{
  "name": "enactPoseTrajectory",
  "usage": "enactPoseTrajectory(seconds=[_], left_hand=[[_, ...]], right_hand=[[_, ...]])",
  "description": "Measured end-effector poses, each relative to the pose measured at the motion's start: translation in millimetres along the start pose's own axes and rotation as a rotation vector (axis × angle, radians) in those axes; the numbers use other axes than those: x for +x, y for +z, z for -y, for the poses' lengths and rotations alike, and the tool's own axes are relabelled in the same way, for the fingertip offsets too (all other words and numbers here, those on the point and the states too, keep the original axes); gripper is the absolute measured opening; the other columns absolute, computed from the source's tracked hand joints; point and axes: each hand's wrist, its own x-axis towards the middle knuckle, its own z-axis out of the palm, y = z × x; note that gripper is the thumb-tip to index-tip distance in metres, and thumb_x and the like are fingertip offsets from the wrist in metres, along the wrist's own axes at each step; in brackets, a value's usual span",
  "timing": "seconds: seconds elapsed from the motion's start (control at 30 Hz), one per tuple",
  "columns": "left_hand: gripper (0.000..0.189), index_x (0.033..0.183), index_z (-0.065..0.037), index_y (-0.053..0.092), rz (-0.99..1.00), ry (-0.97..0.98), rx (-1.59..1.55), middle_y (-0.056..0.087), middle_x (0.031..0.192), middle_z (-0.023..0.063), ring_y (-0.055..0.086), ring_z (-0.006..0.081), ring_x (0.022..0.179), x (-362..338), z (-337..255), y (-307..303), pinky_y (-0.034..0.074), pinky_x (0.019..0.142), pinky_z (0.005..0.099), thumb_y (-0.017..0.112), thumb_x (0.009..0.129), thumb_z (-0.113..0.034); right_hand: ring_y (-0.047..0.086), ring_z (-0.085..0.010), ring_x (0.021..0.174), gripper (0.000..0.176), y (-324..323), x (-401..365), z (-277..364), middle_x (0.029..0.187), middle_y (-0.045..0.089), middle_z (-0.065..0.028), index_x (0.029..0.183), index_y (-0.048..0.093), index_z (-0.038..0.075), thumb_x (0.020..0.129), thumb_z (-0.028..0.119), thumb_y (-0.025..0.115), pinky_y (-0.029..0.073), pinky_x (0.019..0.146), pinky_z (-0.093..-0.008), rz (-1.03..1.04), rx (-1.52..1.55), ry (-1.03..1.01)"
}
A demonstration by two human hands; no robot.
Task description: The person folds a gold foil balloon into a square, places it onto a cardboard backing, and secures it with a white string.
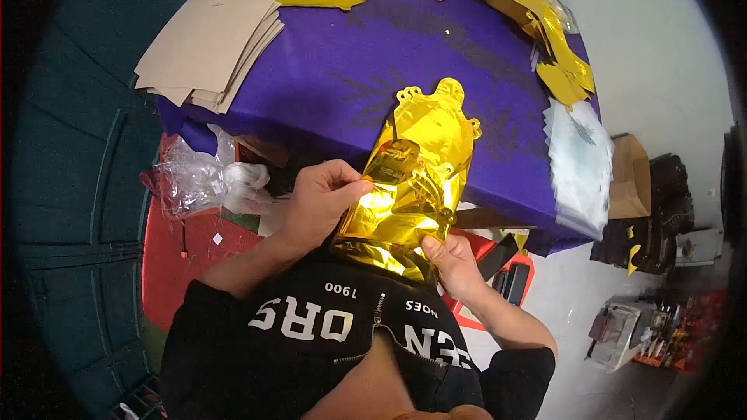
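As the left hand (pixel 323 201) pinches one edge of gold foil (pixel 436 140), the right hand (pixel 453 261) grips the other, purple cloth (pixel 311 62) beyond.

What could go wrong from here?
1. The gold foil is already wrinkled between the left hand and right hand; uneven pulling could crease or tear it.
2. Its near end sticks out past the purple table, so it might slide off if released.
3. The pale sheets fan along the table's edge; a bump could spill them.

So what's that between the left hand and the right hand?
Shiny gold foil spans the stretch from left hand to right hand, seen in the head view.
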Motion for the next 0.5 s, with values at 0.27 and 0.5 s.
enactPoseTrajectory(seconds=[0.27, 0.5], left_hand=[[0.005, 0.084, 0.000, 0.065, 0.007, 0.005, 0.056, 0.065, 0.078, 0.0007, 0.057, 0.0039, 0.070, -8.6, 5.9, -7.6, 0.046, 0.064, 0.0203, 0.067, 0.088, -0.002], [0.004, 0.086, 0.000, 0.062, -0.016, 0.028, -0.033, 0.066, 0.083, 0.0032, 0.059, 0.0065, 0.072, -8.3, 11.8, -7.4, 0.048, 0.065, 0.0219, 0.066, 0.086, -0.001]], right_hand=[[0.038, -0.0012, 0.064, 0.024, 3.9, 10.3, 10.6, 0.070, 0.050, 0.0105, 0.082, 0.066, 0.007, 0.100, 0.022, 0.059, 0.033, 0.057, -0.0222, -0.074, 0.019, -0.170], [0.058, -0.0046, 0.072, 0.021, 12.5, 26.4, 14.6, 0.086, 0.069, 0.0003, 0.094, 0.070, 0.004, 0.100, 0.021, 0.059, 0.046, 0.066, -0.0233, -0.122, 0.125, -0.185]])
